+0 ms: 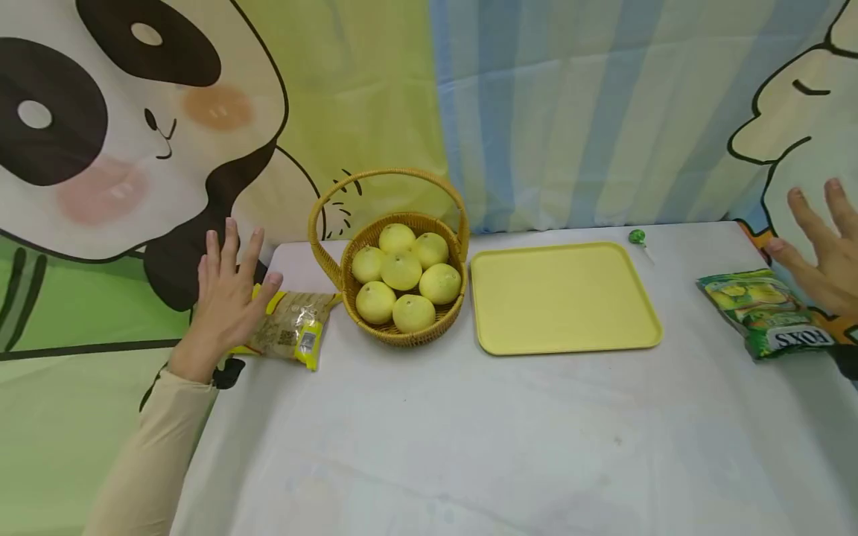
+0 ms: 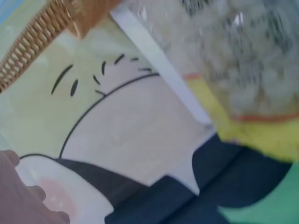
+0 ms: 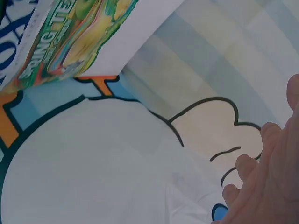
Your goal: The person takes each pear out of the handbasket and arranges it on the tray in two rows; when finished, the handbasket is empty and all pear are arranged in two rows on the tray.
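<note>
My left hand (image 1: 231,301) is raised at the table's left edge with its fingers spread, holding nothing. Just beyond it lies a yellow and clear snack bag (image 1: 293,327), which the left wrist view also shows close up. Over on the far right, my right hand (image 1: 827,253) is also raised with fingers apart and nothing in it. Below that hand a green FOX'S candy bag (image 1: 764,313) lies on the table. A wicker basket (image 1: 402,339) with a tall handle holds several pale yellow-green round fruits (image 1: 401,270). To its right lies a flat yellow tray (image 1: 566,298).
A green-wrapped lollipop (image 1: 637,237) lies behind the tray's right corner, its white stick toward me. A white cloth covers the table (image 1: 469,439). Behind it hangs a printed curtain (image 1: 375,89) with a panda's face, reaching down to the table's back edge.
</note>
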Available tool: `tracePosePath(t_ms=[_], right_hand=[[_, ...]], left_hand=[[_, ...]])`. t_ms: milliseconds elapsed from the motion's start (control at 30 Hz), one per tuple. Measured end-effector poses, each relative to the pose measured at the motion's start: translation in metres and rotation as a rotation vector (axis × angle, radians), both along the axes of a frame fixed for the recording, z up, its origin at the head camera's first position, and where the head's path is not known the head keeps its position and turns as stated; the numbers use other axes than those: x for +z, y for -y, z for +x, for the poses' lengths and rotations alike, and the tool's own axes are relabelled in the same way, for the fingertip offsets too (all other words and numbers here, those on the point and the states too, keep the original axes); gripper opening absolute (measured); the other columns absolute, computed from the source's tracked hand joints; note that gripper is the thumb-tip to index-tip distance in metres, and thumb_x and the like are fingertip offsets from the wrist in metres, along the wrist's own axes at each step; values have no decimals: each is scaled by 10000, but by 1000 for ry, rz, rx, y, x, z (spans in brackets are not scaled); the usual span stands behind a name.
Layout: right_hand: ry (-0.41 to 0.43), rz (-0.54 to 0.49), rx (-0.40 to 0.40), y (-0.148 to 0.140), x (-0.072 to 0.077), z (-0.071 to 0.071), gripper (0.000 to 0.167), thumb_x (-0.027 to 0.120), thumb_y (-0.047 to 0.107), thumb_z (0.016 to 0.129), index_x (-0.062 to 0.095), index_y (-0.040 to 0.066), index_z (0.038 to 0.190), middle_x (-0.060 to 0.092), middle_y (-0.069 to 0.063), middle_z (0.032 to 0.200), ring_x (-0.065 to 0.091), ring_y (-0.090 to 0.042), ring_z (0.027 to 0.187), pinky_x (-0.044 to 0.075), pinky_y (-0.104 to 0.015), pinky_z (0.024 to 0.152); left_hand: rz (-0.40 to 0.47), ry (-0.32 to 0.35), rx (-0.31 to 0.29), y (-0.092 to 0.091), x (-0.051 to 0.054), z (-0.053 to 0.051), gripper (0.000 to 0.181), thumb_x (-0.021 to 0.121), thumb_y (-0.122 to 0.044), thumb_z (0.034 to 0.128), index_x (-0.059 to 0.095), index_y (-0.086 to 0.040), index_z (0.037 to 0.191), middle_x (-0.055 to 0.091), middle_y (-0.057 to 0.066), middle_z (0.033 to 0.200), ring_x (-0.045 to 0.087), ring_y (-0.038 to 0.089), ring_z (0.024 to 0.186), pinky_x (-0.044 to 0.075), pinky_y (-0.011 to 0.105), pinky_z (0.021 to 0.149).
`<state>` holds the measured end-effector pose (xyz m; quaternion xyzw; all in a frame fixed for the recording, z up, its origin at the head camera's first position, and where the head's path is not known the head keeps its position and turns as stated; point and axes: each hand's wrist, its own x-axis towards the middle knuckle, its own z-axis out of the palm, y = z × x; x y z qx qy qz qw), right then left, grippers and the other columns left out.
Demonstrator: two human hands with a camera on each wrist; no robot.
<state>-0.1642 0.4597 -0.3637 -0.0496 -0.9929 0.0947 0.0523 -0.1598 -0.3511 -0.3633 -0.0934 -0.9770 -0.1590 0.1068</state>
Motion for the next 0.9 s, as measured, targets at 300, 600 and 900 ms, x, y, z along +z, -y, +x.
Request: tracePosePath(t_ms=[300,600,900], right_hand=[[33,116,194,48,-8,-7,856,192,711,1074,-77,195,1703,-182,-200,1739,-224,-497,1582,-152,-776,1218],[-100,-63,706,187,-15,-22,751,541,472,1093,173,280,1718,203,-174,1767,153,-465,1625,133,-752,1261],[-4,-315,1039,328,-4,-42,816,661,414,1050,232,190,1707,235,-73,1770,243,-322,1625,295,-599,1282]], left_hand=[[228,53,-152,-43,-35,-24,829,331,-646,1092,-14,-238,1725,-179,28,1785,-209,365,1634,-59,748,1268],[974,217,-168,-84,-69,-42,748,435,-381,1125,-32,-341,1708,-14,-8,1804,21,206,1665,55,525,1355],[1380,246,72,-121,-90,-48,659,384,-43,1072,229,-177,1698,190,15,1785,189,152,1640,181,341,1346]])
